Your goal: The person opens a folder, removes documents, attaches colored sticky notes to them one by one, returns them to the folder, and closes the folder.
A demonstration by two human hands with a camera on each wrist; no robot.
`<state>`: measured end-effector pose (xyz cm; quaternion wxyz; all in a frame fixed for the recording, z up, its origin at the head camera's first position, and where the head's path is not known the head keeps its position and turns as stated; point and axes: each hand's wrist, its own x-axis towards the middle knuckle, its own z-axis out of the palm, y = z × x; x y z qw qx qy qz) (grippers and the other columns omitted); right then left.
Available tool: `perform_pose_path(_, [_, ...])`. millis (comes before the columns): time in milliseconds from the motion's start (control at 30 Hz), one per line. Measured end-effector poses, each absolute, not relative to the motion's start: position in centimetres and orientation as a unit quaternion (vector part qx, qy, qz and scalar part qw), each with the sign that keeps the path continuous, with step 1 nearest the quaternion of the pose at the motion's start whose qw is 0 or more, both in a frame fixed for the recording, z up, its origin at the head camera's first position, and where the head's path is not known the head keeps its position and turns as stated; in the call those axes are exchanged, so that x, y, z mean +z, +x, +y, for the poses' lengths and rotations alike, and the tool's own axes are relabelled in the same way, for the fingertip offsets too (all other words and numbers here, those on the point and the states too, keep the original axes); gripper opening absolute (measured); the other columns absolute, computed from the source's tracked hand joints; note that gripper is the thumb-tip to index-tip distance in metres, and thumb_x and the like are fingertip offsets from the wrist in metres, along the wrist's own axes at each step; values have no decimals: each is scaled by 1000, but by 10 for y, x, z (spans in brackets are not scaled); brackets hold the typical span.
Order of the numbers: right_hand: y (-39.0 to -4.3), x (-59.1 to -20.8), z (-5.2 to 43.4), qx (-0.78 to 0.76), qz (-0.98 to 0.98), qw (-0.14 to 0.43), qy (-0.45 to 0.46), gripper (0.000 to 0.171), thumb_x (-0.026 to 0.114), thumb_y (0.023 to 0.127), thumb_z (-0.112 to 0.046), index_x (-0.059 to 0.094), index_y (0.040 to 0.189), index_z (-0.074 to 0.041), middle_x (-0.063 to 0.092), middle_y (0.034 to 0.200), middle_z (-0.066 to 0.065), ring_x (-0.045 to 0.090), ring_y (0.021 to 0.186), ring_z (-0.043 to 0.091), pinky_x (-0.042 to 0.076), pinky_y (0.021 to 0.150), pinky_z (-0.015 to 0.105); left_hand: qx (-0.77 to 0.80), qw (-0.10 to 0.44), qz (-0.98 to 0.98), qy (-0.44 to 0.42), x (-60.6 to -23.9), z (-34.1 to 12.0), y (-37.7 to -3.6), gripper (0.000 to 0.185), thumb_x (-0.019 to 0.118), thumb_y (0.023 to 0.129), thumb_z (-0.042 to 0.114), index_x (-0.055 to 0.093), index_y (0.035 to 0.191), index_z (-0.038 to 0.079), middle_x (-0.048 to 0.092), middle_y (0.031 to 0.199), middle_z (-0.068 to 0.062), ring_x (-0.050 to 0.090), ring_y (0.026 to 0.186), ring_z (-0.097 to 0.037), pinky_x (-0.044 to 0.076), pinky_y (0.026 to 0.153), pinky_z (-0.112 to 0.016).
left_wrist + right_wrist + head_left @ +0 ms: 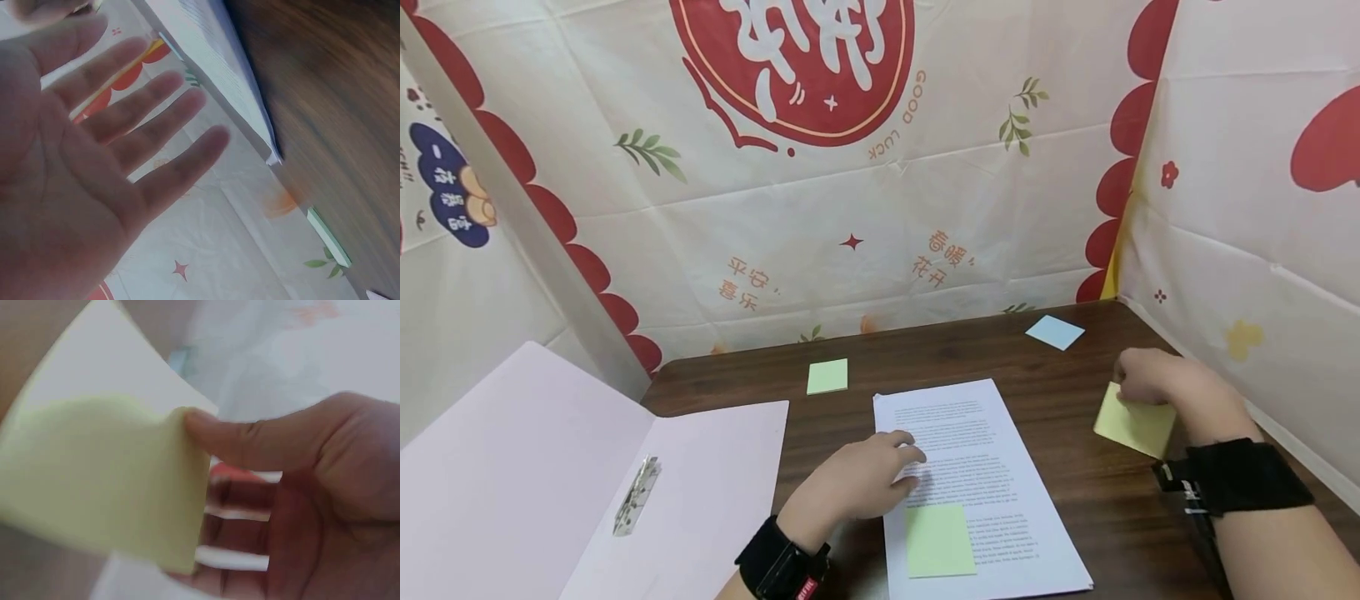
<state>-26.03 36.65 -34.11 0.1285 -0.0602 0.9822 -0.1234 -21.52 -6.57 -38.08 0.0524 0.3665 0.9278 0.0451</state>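
Right hand [1157, 379]: thumb [250, 440] and fingers pinch yellow sticky note [1135, 425] by top edge. Note hangs just above brown table [1075, 492], right of printed page [977, 483], bent a bit.

Left hand [857, 482]: fingers [156, 119] straight, a little spread, tips resting on page left edge. Holds nothing.

Light green sticky note [938, 540] already stuck low on page.

Risks, my guess:
- Thin pinch, note may slip and drop.
- Bent note may stick crooked.
- Light press only, page may slide.

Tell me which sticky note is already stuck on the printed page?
The yellow-green note near the printed sheet's bottom; the others lie on the table or are held.
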Motion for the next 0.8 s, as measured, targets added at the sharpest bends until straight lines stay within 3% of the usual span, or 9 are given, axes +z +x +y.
perform_pose_path(133, [-247,-309,331,-187,978,14,-95,19,74,96,-14,73,105,3,67,86,8,57,78,23,45,65,31,90,-3,922,377,-375,-65,-216,28,62,108,31,73,132,20,67,143,1,67,131,-16,61,99,-38])
perform_pose_path(300, [-214,-276,273,-271,950,-100,-118,20,80,96,-26,78,108,-9,74,91,2,58,79,17,46,65,27,275,-30,889,365,-363,-60,-212,30,57,111,29,69,135,16,72,137,0,70,126,-17,60,103,-36])
perform_pose_path(433, [-189,-268,230,-377,909,-106,-145,16,81,96,-26,78,106,-13,75,91,3,62,74,12,51,60,25,544,37,769,333,-349,-52,-205,40,50,114,31,60,146,8,67,140,-13,70,122,-24,61,102,-35])
perform_pose_path(533, [-177,-272,202,-448,873,-88,-172,14,79,98,-21,77,106,-10,75,91,5,66,73,11,56,62,26,693,101,644,309,-341,-46,-196,52,47,115,37,50,156,4,58,149,-19,67,126,-19,61,101,-33])
perform_pose_path(633, [-167,-279,180,-499,844,-64,-183,16,77,99,-19,77,109,-6,75,93,6,68,72,13,58,64,26,757,151,564,293,-336,-41,-187,61,44,115,45,43,162,6,60,149,-11,66,121,-9,60,97,-26])
perform_pose_path(800, [-156,-282,166,-514,835,-53,-187,20,74,102,-21,78,114,-6,78,96,6,72,76,14,63,70,28,783,193,529,264,-331,-39,-179,62,37,115,48,44,162,8,69,126,6,71,106,-7,62,87,-23])
